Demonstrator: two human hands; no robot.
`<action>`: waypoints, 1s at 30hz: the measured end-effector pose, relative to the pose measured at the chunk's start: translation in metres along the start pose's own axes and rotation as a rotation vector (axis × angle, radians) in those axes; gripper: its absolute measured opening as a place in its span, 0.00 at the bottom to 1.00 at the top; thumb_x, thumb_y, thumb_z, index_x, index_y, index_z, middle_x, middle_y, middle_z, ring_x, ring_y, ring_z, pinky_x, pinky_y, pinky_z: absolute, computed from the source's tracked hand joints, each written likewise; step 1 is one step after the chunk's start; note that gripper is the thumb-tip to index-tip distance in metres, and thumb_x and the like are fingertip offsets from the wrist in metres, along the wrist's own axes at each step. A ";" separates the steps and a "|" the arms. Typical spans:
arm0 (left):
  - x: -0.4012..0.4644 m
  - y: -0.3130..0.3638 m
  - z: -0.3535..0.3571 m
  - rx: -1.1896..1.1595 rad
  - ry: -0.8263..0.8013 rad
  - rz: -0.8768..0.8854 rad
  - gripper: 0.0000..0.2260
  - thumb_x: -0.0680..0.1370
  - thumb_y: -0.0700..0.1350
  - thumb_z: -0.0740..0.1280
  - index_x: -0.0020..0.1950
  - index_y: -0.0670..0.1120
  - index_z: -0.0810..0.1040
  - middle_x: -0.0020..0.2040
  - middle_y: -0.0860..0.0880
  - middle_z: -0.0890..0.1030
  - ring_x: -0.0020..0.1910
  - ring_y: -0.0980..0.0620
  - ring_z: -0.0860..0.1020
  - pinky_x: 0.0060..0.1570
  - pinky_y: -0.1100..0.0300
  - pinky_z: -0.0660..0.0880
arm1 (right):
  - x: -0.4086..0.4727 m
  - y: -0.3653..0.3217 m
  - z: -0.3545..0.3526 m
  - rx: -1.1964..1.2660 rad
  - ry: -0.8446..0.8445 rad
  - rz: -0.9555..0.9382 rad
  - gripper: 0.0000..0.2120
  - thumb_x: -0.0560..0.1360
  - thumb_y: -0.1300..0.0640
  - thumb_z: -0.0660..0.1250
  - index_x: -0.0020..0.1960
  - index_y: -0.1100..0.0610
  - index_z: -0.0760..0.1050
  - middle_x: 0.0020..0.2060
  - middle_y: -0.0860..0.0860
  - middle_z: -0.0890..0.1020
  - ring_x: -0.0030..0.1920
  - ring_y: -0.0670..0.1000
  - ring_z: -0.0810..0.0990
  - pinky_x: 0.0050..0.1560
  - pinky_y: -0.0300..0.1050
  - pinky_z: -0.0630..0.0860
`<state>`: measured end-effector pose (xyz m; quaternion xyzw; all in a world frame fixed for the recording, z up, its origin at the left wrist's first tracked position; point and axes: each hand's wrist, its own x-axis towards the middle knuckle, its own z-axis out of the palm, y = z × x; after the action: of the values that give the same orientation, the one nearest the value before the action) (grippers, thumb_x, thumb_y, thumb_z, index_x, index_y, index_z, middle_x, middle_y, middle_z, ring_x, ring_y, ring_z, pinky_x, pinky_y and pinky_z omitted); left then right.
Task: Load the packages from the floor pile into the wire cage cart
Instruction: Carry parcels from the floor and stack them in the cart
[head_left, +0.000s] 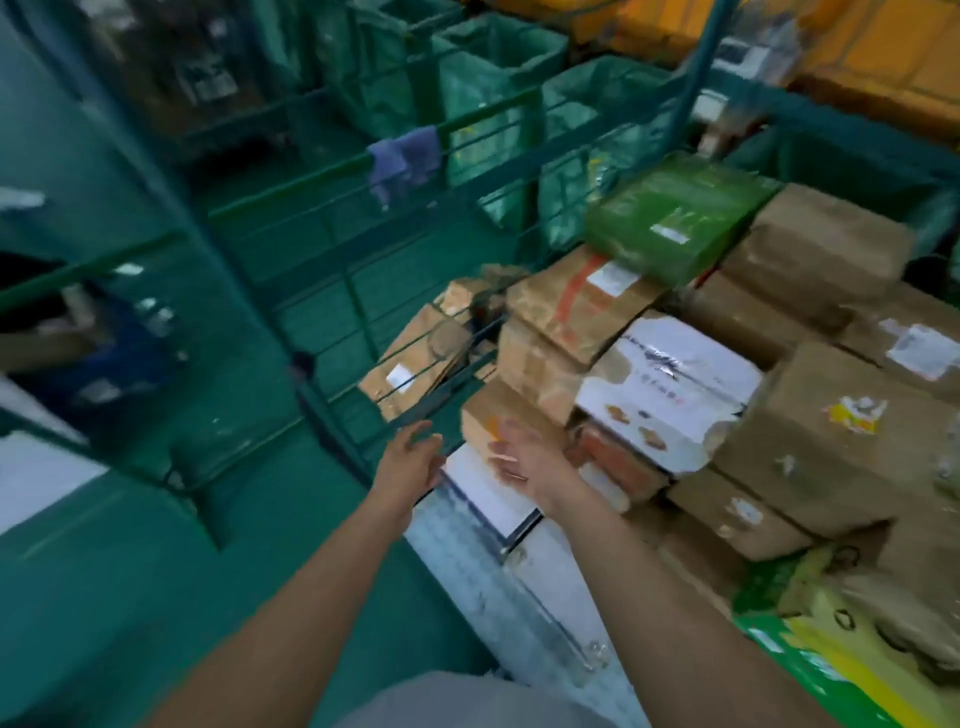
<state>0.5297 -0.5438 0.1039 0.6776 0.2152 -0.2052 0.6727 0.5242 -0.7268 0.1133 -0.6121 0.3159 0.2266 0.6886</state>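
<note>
A pile of packages fills the right half: brown cartons (826, 415), a white torn carton (670, 384), a green wrapped parcel (680, 218) on top. A flat white package (488, 491) lies at the pile's near left corner. My left hand (408, 460) and my right hand (524, 457) hover just above it, palms facing each other, fingers straight, holding nothing. The green wire cage cart (363, 249) stands left of the pile, and brown cartons (415, 358) show behind its mesh. The image is motion-blurred.
Green sacks (488, 88) hang in frames behind the cart. A blue cloth (402, 158) drapes over the cart's top rail. A green and yellow bag (831, 670) lies at lower right. Green floor (156, 597) spreads to the left.
</note>
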 end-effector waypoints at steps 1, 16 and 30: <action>-0.012 -0.013 -0.026 -0.029 0.042 -0.005 0.13 0.84 0.44 0.66 0.69 0.50 0.74 0.49 0.48 0.80 0.46 0.49 0.78 0.43 0.57 0.74 | -0.003 0.015 0.025 -0.024 -0.029 0.018 0.19 0.80 0.40 0.67 0.62 0.54 0.77 0.52 0.52 0.84 0.47 0.51 0.83 0.44 0.43 0.80; -0.227 -0.208 -0.397 -0.518 0.599 -0.145 0.11 0.83 0.43 0.64 0.66 0.48 0.76 0.57 0.47 0.81 0.51 0.49 0.79 0.45 0.59 0.74 | -0.141 0.247 0.390 -0.577 -0.474 0.198 0.14 0.83 0.46 0.64 0.59 0.55 0.77 0.55 0.53 0.83 0.51 0.53 0.82 0.57 0.49 0.80; -0.329 -0.317 -0.519 -0.986 0.971 -0.226 0.10 0.82 0.40 0.64 0.62 0.46 0.77 0.50 0.48 0.81 0.45 0.52 0.80 0.45 0.59 0.76 | -0.192 0.349 0.558 -1.005 -0.727 0.239 0.07 0.84 0.51 0.63 0.54 0.53 0.77 0.45 0.51 0.82 0.42 0.50 0.81 0.43 0.43 0.77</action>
<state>0.0725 -0.0291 0.0352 0.2819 0.6284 0.1734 0.7040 0.2341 -0.1109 0.0349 -0.7051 -0.0172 0.6164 0.3501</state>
